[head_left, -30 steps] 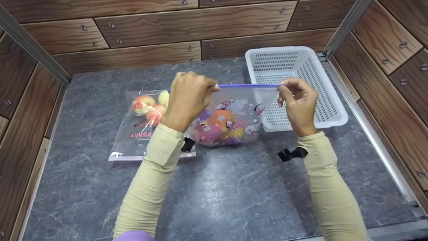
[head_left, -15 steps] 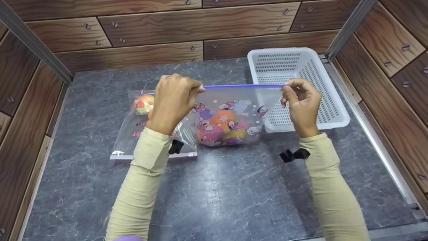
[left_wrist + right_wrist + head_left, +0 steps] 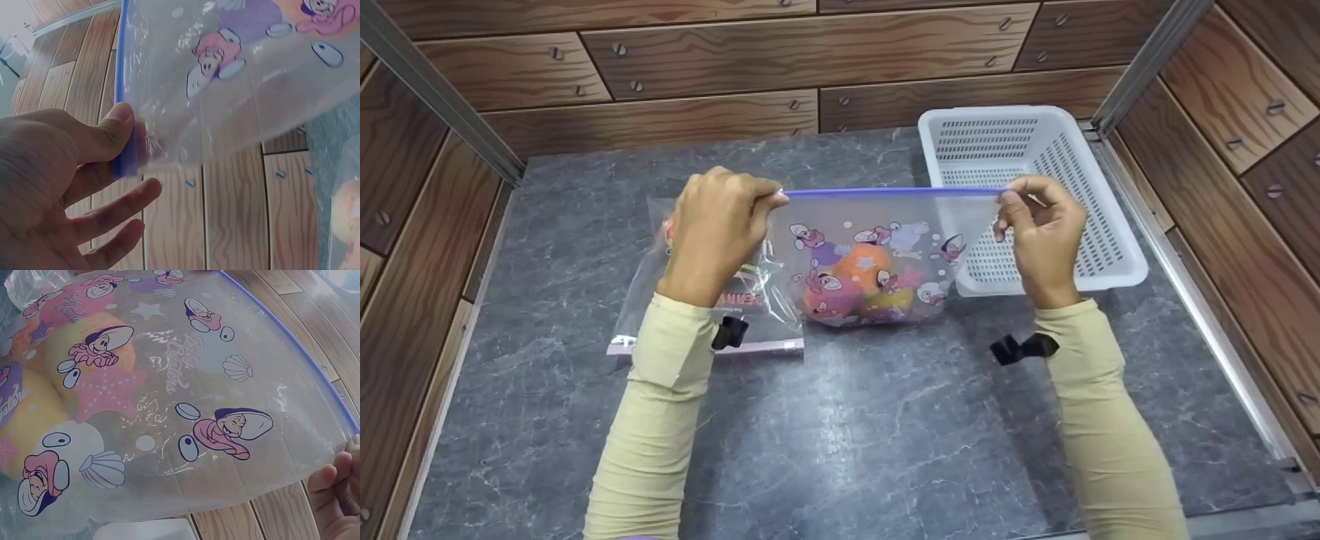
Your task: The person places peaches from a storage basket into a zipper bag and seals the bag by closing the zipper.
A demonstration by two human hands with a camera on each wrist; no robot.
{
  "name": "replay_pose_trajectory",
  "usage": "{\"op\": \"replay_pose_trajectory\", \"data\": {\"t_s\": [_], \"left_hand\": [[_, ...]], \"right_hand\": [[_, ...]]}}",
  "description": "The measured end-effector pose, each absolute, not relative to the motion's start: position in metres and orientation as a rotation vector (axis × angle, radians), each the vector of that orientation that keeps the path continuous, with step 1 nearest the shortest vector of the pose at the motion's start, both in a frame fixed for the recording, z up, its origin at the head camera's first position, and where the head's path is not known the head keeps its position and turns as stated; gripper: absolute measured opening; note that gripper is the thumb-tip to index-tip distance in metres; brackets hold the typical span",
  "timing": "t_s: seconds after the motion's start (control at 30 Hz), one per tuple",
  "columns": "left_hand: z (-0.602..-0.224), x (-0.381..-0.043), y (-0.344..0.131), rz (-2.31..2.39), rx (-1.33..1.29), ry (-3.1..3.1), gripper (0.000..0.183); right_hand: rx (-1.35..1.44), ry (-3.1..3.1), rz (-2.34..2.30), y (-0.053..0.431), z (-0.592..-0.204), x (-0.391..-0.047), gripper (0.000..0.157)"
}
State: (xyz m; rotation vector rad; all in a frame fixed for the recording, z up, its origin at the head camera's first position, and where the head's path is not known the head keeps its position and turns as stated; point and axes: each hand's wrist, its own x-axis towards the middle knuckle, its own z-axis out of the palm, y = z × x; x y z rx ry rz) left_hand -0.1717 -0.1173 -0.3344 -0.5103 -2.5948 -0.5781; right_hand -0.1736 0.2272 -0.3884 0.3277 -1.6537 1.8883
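Note:
A frosted zip bag (image 3: 847,225) with printed cartoon shells and a blue zip edge (image 3: 885,193) hangs stretched between both hands, its bottom at the dark tabletop. Several orange, pink and yellow round things (image 3: 861,262) show through its lower part. My left hand (image 3: 720,229) pinches the zip's left end; in the left wrist view the thumb (image 3: 119,121) presses on the blue strip while the other fingers spread apart. At the opposite end, my right hand (image 3: 1044,232) pinches the top corner between thumb and fingers.
Behind my left hand lies a clear zip bag (image 3: 645,300) with round fruit-like things, partly hidden by the forearm. A white perforated basket (image 3: 1117,262) stands at the back right. Wood-patterned walls (image 3: 720,60) enclose the table.
My left hand has slid left along the blue zip edge to its end, so more of the printed bag shows. My right hand has stayed nearly in place.

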Motion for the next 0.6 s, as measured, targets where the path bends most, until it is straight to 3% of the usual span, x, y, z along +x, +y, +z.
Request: {"op": "replay_pose_trajectory", "data": {"t_s": [0.37, 0.5, 0.6], "left_hand": [[-0.338, -0.171, -0.128, -0.702, -0.503, -2.596, 0.019], [-0.343, -0.172, -0.131, -1.008, -0.505, -2.602, 0.022], [-0.354, -0.173, -0.131, -1.344, -0.487, -2.6, 0.036]], "right_hand": [[0.316, -1.673, 1.894, 0.225, -0.388, -0.173, 0.005], [0.373, -1.703, 1.961, 0.228, -0.388, -0.169, 0.005], [0.428, -1.701, 2.046, 0.231, -0.387, -0.166, 0.004]]}}
